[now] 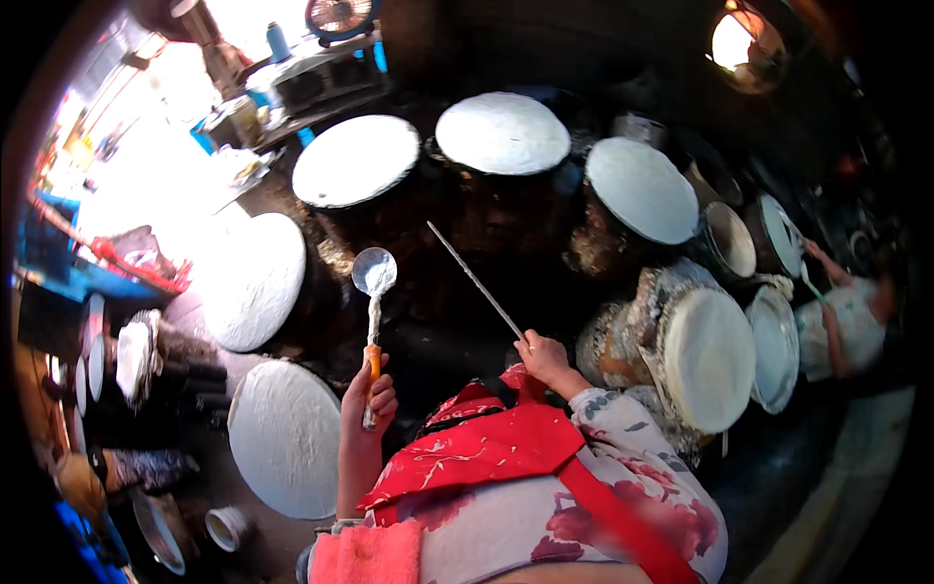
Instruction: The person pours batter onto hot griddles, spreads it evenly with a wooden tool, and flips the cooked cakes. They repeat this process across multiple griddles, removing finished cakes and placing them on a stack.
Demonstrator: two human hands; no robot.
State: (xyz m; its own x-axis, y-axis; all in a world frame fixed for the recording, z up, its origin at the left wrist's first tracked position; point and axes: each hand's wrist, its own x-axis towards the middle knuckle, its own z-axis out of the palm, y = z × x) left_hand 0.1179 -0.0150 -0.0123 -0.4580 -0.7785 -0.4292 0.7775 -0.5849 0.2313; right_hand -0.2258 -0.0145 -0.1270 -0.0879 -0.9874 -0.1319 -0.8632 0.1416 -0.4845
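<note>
My left hand [379, 397] is closed round the orange handle of a ladle [375, 271], whose round bowl points away from me and is coated white. In my right hand [547, 358] is the near end of a long thin stick [475, 279], slanting up and to the left. Neither tool touches anything. Large round griddles with white, batter-like tops curve around me: one [284, 440] beside my left hand, another [255, 282] beyond it, two at the far side [357, 161] [502, 133], and one [642, 190] at the far right.
At right stands a crusted vessel with a pale round top [712, 360], beside a white-rimmed basin [774, 348]. A co-worker [846, 321] holds a thin green tool there. A small pot [228, 529] sits at lower left. A fan [341, 15] stands at the back.
</note>
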